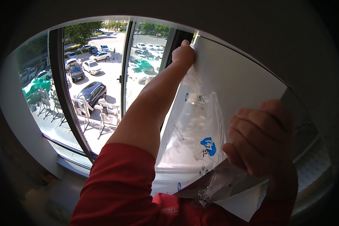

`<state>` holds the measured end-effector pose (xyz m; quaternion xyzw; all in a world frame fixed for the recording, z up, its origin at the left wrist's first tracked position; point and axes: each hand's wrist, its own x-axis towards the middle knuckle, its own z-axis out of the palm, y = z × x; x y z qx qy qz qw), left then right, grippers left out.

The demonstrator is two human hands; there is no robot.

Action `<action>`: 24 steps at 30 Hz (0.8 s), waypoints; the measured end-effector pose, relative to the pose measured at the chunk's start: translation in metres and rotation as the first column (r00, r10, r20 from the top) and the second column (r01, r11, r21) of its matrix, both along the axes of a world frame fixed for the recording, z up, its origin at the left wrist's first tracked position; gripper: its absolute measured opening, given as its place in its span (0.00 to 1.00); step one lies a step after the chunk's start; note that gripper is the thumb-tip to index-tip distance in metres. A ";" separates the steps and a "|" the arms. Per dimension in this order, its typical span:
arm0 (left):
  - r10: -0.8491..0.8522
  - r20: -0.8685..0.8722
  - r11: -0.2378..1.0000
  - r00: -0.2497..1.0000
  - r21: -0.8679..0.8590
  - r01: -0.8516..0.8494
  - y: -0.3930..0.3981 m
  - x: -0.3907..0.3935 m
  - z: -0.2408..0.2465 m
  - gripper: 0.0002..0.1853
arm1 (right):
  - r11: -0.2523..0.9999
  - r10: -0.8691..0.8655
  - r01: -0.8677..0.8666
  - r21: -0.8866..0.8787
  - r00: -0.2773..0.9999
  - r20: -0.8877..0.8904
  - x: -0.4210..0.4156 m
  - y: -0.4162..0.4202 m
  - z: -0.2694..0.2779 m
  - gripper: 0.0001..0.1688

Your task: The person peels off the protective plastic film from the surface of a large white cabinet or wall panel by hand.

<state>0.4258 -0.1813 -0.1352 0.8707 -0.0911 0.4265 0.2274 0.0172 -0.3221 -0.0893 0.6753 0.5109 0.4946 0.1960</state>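
My left hand (183,53) reaches up to the top left corner of a large pale flat panel (237,73), beside the dark window frame. Its fingers are closed where clear plastic film (186,118) bunches up just below them. The film bears printed writing and a blue logo, and hangs wrinkled along the panel's left part. Lower down it gathers in loose folds near my red shirt (115,178). My right hand (260,138) is raised before the panel's right part, fingers curled in. Shadow and blur hide whether anything is inside it.
At left is a tall window with dark frame bars (70,93) and a sill (73,161). Outside are parked cars (91,66), folding-type stands (108,113) and a green cover (36,87). A dotted light sheet (313,161) lies at the right.
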 end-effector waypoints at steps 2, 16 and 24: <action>0.030 -0.116 0.999 0.993 -0.012 -0.031 -0.005 -0.029 0.002 0.19 | 1.000 -0.004 0.004 -0.012 1.000 -0.002 -0.002 0.000 0.002 0.15; 0.066 -0.373 0.997 0.925 -0.023 -0.080 0.014 -0.057 -0.038 0.28 | 0.999 0.019 -0.019 -0.037 1.000 -0.021 0.001 -0.001 0.003 0.16; 0.071 -0.515 0.981 0.854 -0.117 -0.153 0.014 -0.075 -0.069 0.16 | 0.999 0.011 -0.012 -0.046 1.000 -0.013 0.001 -0.002 0.004 0.14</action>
